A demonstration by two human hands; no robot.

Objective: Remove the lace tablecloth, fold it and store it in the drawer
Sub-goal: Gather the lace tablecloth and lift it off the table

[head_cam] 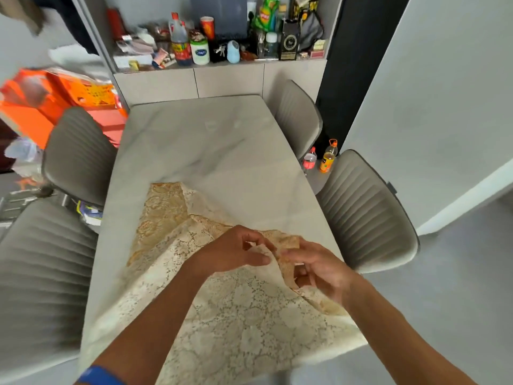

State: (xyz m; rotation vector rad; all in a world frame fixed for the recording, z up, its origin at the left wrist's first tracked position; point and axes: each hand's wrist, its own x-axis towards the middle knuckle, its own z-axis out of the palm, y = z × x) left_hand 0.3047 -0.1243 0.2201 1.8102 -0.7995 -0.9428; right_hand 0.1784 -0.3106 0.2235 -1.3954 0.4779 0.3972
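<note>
The cream and gold lace tablecloth (244,315) lies partly folded back on the near half of the pale marble table (211,140). Its far part is doubled over toward me, showing a golden underside at the left. My left hand (236,252) pinches a raised corner of the lace between thumb and fingers. My right hand (319,269) sits just to the right of it, fingers curled around the same lifted fold. Both hands are above the cloth's right-hand middle. No drawer is recognisable as such.
Several grey ribbed chairs surround the table: two on the left (77,154), two on the right (366,212). A cabinet with flat fronts (227,79) and a cluttered shelf stands behind. Two bottles (329,157) stand on the floor at right. Orange boxes (55,101) sit at left.
</note>
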